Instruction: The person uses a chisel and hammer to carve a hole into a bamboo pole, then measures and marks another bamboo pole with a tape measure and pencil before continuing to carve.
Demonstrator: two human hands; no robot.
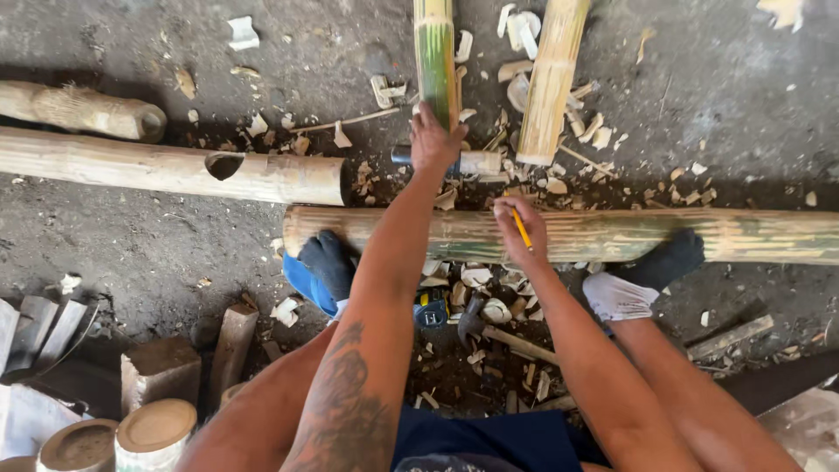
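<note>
1. On a dark, gritty workshop floor (140,262), pale wood chips (476,280) lie scattered w/ cut blocks.
2. Long bamboo pole (612,234), streaked green-tan, lies crosswise, pinned by socked feet.
3. Right hand (521,229) pinches a yellow pencil (522,230) against the pole; left hand (434,140), fingers loosely curled, rests on a green bamboo culm (435,61).

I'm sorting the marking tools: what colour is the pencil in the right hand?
Yellow. The pencil shows in the head view, held in the right hand against the bamboo pole.
</note>
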